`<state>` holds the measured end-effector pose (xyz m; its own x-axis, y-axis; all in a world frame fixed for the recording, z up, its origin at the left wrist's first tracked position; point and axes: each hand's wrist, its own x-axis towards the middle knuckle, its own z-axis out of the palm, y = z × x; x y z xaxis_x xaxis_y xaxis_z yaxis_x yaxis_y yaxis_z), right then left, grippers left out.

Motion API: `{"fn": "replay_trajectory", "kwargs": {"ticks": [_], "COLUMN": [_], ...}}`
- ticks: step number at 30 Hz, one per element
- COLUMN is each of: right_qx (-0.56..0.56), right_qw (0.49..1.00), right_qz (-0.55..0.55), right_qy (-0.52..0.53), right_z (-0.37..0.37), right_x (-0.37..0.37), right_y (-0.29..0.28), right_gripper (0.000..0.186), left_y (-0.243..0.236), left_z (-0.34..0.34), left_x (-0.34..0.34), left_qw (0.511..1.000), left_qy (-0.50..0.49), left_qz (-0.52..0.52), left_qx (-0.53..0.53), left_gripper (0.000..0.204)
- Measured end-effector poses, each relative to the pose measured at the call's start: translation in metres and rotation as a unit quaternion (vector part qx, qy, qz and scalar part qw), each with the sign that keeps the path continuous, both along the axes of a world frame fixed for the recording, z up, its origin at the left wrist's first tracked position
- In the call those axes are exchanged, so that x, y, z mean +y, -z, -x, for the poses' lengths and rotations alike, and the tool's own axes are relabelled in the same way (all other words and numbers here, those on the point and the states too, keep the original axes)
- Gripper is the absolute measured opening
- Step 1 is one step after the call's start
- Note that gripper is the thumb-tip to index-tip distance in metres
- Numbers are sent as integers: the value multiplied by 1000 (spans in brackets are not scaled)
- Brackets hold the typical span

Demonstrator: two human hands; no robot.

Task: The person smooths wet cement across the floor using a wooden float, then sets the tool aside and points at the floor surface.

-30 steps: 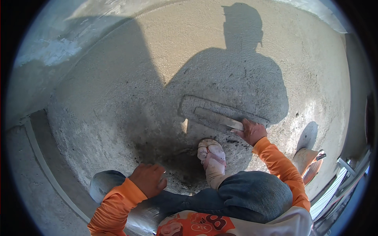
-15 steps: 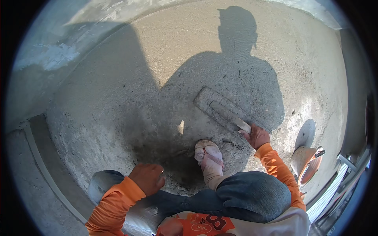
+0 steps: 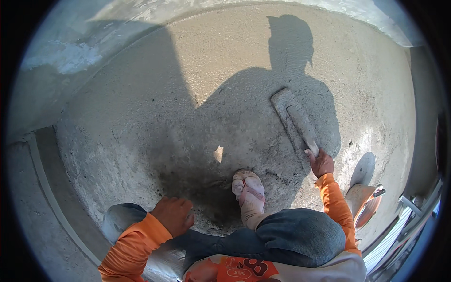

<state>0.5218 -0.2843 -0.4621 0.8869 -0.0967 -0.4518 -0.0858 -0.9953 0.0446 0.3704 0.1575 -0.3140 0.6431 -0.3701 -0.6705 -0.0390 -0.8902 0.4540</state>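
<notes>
Gripped by the near end of its handle, a long cement-covered float (image 3: 284, 107) lies on the rough grey mortar surface (image 3: 141, 103). My right hand (image 3: 322, 163) is closed around that handle, with the float's far end pointing up and slightly left. My left hand (image 3: 173, 215) is curled into a loose fist by my left knee (image 3: 123, 214), its back toward me; no tool shows in it. Between the hands, my foot in a sandal (image 3: 248, 190) stands on darker, damp-looking mortar.
A bucket (image 3: 361, 202) with an orange-looking inside stands at the right, beyond my right forearm. A pale wall (image 3: 61, 94) borders the mortar on the left, above a concrete ledge (image 3: 35, 197). Metal bars (image 3: 413, 202) lie at the far right edge.
My right hand has moved the float to the right and turned it more upright, pointing further away from me. My left hand remains curled near the knee.
</notes>
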Motion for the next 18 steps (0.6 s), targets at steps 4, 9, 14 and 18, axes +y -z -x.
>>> {"fn": "replay_trajectory", "kwargs": {"ticks": [4, 9, 14, 18], "right_qx": [-34, 37, 75, 52], "right_qw": [998, 979, 924, 927], "right_qz": [-2, -8, -72, -73], "right_qy": [-54, -200, -368, -363], "right_z": [-41, -59, -44, -62], "right_x": [-15, 50, 122, 155], "right_y": [-11, -9, -14, -19], "right_gripper": [65, 64, 64, 65], "left_y": [-11, -18, -18, -29], "left_z": [13, 15, 31, 41], "left_x": [0, -1, 1, 5], "left_qw": [1000, 1000, 998, 998], "left_qy": [5, -3, -13, -32], "left_qz": [-3, 7, 18, 15], "left_qx": [-6, -26, -51, -54], "left_gripper": [26, 24, 24, 24]}}
